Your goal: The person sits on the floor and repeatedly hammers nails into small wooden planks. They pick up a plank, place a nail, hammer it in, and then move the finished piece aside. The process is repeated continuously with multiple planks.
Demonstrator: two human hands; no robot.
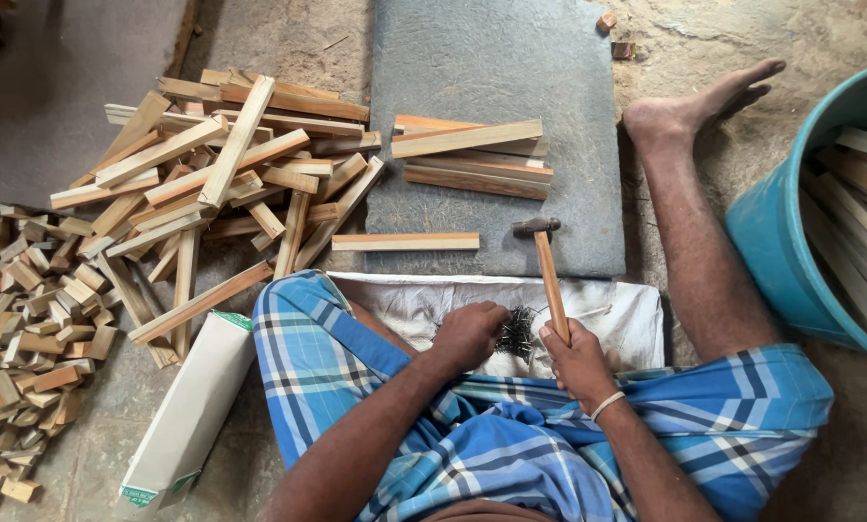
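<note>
The left hand (467, 333) dips into the dark heap of nails (516, 332) on the white cloth (627, 309), fingers curled shut over them; whether one nail is pinched cannot be told. The right hand (577, 358) has its grip pressed together around the wooden handle of the hammer (549, 275), head resting on the grey mat (491, 77) beside a single wooden slat (404, 242). Best to lift one nail cleanly by its shank, keeping the hammer low and steady
</note>
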